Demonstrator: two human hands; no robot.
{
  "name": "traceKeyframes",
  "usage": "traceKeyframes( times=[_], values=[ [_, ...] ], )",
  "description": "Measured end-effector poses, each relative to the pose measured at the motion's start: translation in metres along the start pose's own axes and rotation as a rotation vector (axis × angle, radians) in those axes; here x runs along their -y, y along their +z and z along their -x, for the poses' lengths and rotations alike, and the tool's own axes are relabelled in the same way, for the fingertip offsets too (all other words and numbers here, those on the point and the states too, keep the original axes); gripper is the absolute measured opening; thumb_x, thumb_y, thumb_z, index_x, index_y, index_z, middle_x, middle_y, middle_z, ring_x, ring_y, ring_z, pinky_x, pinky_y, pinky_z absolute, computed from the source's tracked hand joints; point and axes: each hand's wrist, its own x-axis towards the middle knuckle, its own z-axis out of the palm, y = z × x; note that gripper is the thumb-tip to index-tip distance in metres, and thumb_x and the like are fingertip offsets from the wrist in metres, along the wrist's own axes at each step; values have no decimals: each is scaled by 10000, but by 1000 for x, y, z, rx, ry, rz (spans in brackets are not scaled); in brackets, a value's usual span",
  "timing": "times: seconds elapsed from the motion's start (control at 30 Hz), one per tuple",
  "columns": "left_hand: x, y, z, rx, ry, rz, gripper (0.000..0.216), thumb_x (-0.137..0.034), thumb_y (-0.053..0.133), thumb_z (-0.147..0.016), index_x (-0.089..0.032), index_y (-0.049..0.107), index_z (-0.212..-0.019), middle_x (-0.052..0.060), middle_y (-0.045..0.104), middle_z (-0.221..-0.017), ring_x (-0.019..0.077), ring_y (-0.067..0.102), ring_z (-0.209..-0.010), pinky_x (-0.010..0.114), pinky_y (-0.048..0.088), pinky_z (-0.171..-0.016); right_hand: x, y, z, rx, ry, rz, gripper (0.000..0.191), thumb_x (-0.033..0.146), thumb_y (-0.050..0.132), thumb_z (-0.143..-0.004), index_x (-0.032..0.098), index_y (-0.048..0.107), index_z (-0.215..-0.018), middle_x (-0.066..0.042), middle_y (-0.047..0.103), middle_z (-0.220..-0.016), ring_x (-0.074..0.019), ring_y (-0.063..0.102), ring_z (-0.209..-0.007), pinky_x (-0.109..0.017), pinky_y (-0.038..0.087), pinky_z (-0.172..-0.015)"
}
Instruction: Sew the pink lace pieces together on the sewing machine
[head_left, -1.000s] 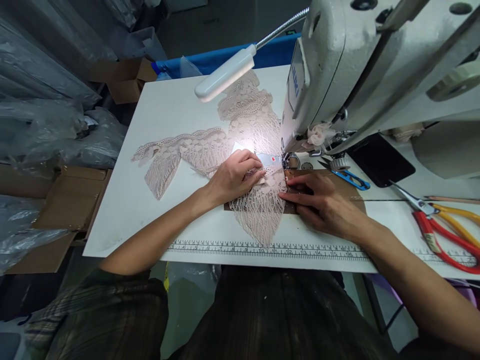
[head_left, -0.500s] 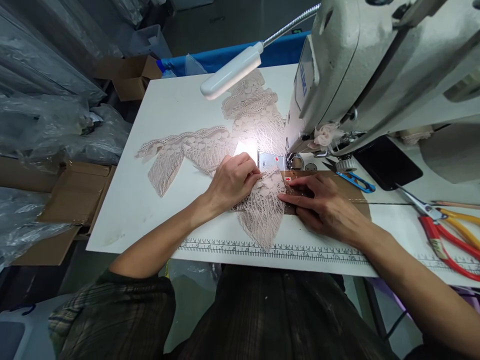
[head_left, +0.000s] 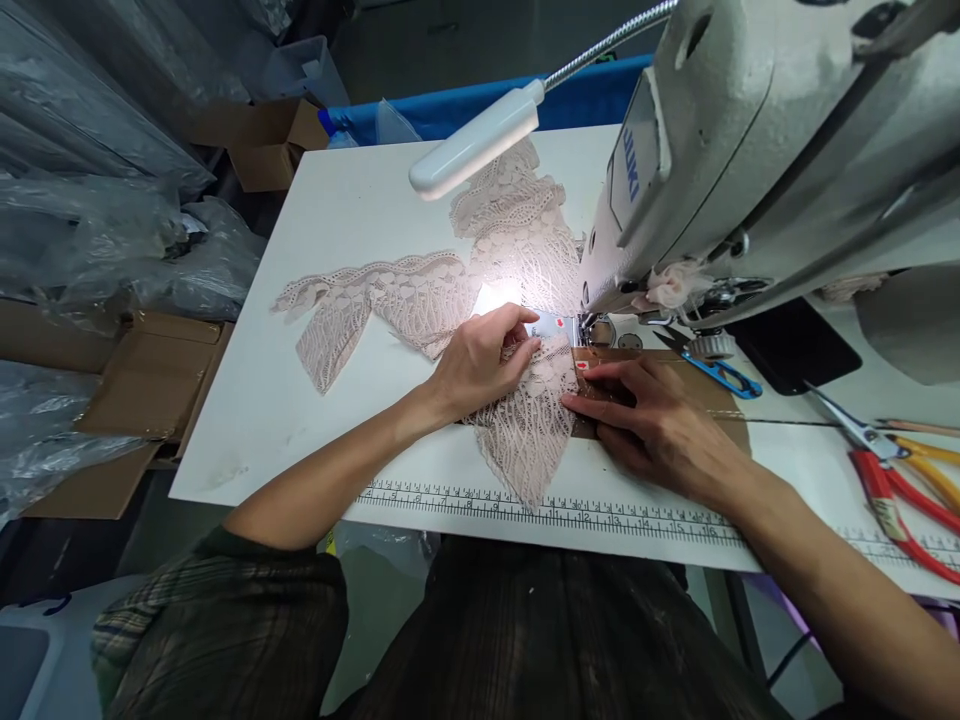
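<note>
Pale pink lace fabric (head_left: 420, 295) lies spread on the white table (head_left: 315, 240) and runs under the sewing machine (head_left: 750, 150). My left hand (head_left: 484, 360) rests on the lace just left of the presser foot (head_left: 592, 328), fingers curled and pressing the fabric down. My right hand (head_left: 652, 415) lies flat on the right side of the lace and on a brown cardboard guide (head_left: 712, 385), fingers stretched toward the needle plate. A bright lamp (head_left: 476, 150) lights the lace beside the needle.
Blue thread snips (head_left: 712, 370) lie right of the presser foot, near a black phone (head_left: 795, 345). Red and yellow scissors (head_left: 900, 480) lie at the far right. A printed ruler (head_left: 562, 505) runs along the table's front edge. Cardboard boxes (head_left: 142, 385) and plastic bags fill the left.
The view has shifted slightly, so the table sits a little further right. Both hands stay on the lace by the presser foot, the left one nudged toward the needle.
</note>
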Motion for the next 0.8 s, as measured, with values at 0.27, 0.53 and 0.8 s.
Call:
traceKeyframes(
  times=[0.27,0.53,0.8],
  values=[
    [-12,-7,-3,30,-247,123,216,-188,657,-870,-144,660,-1082,-2,748,-803,103,668,-658,262,561,-649,0,-2,1,11,-7,9,320,177,539,-960,244,738,-1201,-142,614,-1225,-312,591,-1087,-531,547,-908],
    [-11,-4,-3,25,-205,31,205,-186,660,-886,-138,670,-1085,15,761,-812,123,697,-688,280,557,-640,3,-4,-24,53,121,248,431,167,506,-933,184,633,-1344,-138,621,-1059,-219,599,-781,-366,529,-637],
    [-6,0,-2,14,-176,21,222,-231,712,-875,-135,667,-1070,15,760,-814,125,685,-690,296,550,-663,6,5,-24,78,154,348,364,152,487,-920,151,646,-1247,-170,605,-1071,-261,607,-868,-364,516,-623]
  ],
)
